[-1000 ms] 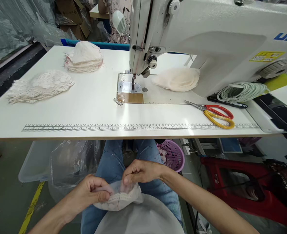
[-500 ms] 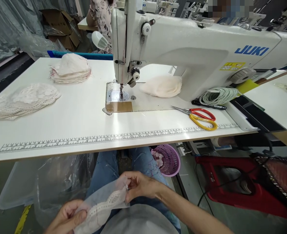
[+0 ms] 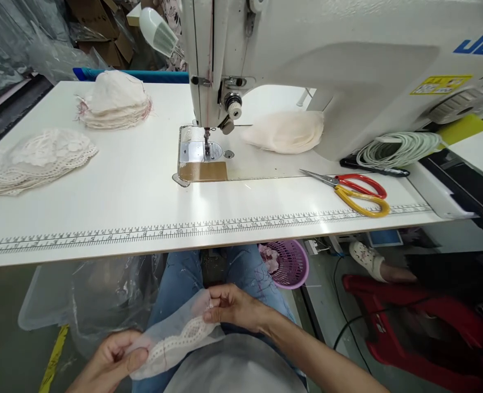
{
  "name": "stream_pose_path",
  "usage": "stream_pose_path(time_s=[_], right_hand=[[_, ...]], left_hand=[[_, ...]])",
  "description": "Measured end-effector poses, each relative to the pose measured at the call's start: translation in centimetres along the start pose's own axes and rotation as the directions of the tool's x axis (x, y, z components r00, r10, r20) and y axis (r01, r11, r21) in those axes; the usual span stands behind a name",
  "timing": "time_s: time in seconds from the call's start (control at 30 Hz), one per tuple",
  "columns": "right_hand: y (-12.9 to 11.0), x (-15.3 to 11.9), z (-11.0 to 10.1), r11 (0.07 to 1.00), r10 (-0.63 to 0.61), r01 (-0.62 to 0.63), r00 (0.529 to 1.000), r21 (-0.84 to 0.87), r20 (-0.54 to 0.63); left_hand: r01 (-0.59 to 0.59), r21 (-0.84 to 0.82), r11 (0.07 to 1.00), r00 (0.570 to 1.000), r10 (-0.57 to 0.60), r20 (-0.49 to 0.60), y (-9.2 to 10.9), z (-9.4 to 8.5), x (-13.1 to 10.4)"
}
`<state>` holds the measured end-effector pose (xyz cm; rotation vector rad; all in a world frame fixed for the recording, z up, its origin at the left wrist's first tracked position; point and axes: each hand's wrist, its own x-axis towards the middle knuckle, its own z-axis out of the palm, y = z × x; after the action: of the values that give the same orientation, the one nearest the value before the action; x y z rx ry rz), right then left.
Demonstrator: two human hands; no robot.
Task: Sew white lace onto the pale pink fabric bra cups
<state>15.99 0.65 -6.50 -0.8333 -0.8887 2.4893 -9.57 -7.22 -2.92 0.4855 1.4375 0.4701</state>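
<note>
A sheer white fabric piece with a scalloped lace edge [image 3: 175,342] stretches between my two hands above my lap. My left hand [image 3: 116,357] pinches its left end between thumb and fingers. At the other end, my right hand [image 3: 235,310] grips the upper right corner, thumb on top. Beyond the table edge stands a white sewing machine [image 3: 290,54], with its needle and presser foot [image 3: 207,144] over the metal plate. Peach fabric pieces [image 3: 286,132] lie under the machine arm.
Lace pieces [image 3: 40,161] and a stack of cream pieces [image 3: 116,101] lie on the table's left. Scissors with red and yellow handles [image 3: 354,191] rest near the printed ruler [image 3: 208,228], beside coiled cord [image 3: 397,150]. Below are a purple basket [image 3: 288,265] and a red stool [image 3: 409,327].
My view has tilted down and come nearer to the table. Both hands keep hold of the lace-edged fabric, which has shifted only slightly.
</note>
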Motion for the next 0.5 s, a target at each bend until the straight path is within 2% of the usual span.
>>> stream_pose_path(time_s=[0.23,0.4,0.5], right_hand=[[0.3,0.3,-0.6,0.999,-0.026,0.026,1.0,0.019,0.004],[-0.2,0.3,-1.3,0.997,-0.011,0.004,0.996,0.079,0.092],[-0.3,0.2,-1.6,0.994,0.0,-0.014,0.992,0.111,0.129]], left_hand=[[-0.07,0.078,0.995,0.992,0.061,0.108,1.0,0.4,0.0],[-0.174,0.172,0.97,0.97,0.139,0.2,2.6,0.9,0.1],[-0.192,0.183,0.964,0.963,0.149,0.226,3.6,1.4,0.1]])
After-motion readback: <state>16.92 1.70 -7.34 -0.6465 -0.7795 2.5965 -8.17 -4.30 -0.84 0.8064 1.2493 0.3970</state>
